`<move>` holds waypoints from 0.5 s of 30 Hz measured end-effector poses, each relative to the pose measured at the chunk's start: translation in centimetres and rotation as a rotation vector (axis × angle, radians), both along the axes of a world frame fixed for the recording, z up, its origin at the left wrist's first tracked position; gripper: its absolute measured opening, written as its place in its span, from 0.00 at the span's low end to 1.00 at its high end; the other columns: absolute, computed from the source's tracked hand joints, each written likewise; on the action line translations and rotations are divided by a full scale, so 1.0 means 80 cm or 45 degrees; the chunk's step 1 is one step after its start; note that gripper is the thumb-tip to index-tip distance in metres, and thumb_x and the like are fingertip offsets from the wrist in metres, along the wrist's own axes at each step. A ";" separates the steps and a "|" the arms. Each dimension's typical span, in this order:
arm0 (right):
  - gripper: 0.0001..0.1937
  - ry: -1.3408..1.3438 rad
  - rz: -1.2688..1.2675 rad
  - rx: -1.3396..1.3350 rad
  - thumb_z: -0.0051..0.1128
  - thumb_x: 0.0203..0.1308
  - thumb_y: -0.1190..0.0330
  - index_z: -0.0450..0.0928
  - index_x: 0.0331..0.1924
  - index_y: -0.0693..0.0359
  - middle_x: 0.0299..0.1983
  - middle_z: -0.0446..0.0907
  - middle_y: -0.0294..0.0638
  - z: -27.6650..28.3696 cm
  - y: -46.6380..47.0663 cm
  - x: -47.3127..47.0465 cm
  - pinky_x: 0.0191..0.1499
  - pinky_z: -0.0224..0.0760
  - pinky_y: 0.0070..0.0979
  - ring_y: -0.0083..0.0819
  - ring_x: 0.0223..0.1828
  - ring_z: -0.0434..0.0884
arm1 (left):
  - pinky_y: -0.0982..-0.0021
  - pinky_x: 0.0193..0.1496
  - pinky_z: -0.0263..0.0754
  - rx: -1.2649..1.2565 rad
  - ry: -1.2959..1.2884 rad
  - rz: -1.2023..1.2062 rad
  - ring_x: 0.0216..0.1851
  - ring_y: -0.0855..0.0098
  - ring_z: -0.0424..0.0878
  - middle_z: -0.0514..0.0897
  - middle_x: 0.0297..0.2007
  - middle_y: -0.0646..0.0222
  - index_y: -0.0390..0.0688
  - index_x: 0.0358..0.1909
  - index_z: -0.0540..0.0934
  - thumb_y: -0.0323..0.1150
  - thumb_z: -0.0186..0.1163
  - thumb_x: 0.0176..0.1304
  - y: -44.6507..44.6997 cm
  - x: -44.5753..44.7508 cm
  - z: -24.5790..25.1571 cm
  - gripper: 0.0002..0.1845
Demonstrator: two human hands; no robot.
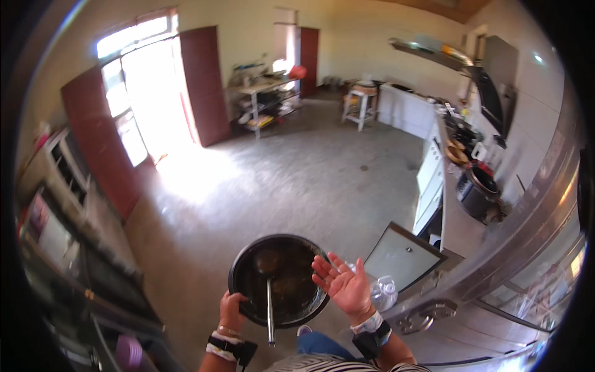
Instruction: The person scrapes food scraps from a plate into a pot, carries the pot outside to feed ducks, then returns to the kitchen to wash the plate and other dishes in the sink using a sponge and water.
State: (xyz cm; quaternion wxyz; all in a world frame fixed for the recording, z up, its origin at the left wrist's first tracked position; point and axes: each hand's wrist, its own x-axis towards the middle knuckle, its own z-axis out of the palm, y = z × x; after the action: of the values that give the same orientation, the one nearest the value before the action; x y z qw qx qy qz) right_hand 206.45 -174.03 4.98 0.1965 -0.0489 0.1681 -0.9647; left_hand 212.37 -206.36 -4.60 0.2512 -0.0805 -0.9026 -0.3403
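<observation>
A large round black pan (297, 302) hangs in front of my body above the concrete floor, its inside dark. My left hand (232, 310) grips its lower left rim, thumb over the edge. A ladle with a shiny metal handle (270, 311) lies in the pan. Its round bowl (266, 262) rests toward the far side, and the handle sticks out over the near rim. Beside the right rim, my right hand (343, 282) is turned palm up with fingers spread, holding nothing. Whether its fingertips touch the rim I cannot tell.
Right of my hand stand a clear plastic bottle (384, 294) and an open cabinet door (402, 255). A counter (453, 223) with a dark electric cooker (478, 190) runs along the right. A metal-handled steel cabinet (427, 316) is close by. Cabinets (100, 218) line the left.
</observation>
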 end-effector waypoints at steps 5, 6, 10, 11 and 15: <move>0.32 -0.010 -0.303 -0.007 0.36 0.71 0.42 0.68 0.63 0.61 0.66 0.68 0.53 -0.023 0.025 -0.125 0.66 0.63 0.45 0.45 0.65 0.70 | 0.67 0.38 0.74 0.856 -0.263 -0.133 0.33 0.65 0.79 0.79 0.29 0.66 0.43 0.27 0.78 0.22 0.60 0.43 -0.005 -0.172 -0.026 0.07; 0.31 0.014 -0.370 -0.033 0.37 0.71 0.42 0.69 0.63 0.61 0.66 0.69 0.52 -0.027 0.033 -0.156 0.65 0.63 0.45 0.44 0.64 0.71 | 0.64 0.38 0.74 0.607 -0.132 -0.178 0.34 0.61 0.79 0.79 0.29 0.64 0.44 0.28 0.78 0.23 0.62 0.41 -0.013 -0.205 -0.026 0.09; 0.28 -0.053 -0.583 -0.079 0.41 0.71 0.45 0.74 0.59 0.59 0.62 0.75 0.47 -0.048 0.053 -0.262 0.62 0.67 0.40 0.39 0.60 0.75 | 0.62 0.44 0.73 0.296 -0.320 -0.260 0.41 0.57 0.78 0.79 0.37 0.58 0.45 0.37 0.78 0.25 0.65 0.44 -0.047 -0.326 -0.021 0.15; 0.28 -0.181 -0.647 -0.045 0.41 0.71 0.45 0.75 0.59 0.59 0.61 0.75 0.46 -0.051 0.057 -0.283 0.61 0.67 0.39 0.38 0.59 0.75 | 0.63 0.50 0.72 0.596 -0.647 -0.299 0.47 0.58 0.78 0.80 0.43 0.55 0.43 0.43 0.79 0.24 0.64 0.50 -0.052 -0.358 -0.021 0.16; 0.25 -0.087 -0.534 0.072 0.45 0.71 0.47 0.76 0.57 0.59 0.56 0.79 0.44 -0.045 0.031 -0.389 0.57 0.70 0.37 0.36 0.57 0.76 | 0.60 0.39 0.73 -0.061 0.008 -0.266 0.35 0.54 0.78 0.78 0.30 0.61 0.47 0.30 0.78 0.25 0.67 0.38 -0.065 -0.505 -0.013 0.14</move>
State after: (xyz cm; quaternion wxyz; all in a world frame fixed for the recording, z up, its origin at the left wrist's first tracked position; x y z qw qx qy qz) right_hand 175.30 -171.52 1.34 -0.0019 0.0253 0.1950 -0.9805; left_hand 171.97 -211.58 -5.67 0.2154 -0.1812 -0.8964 -0.3426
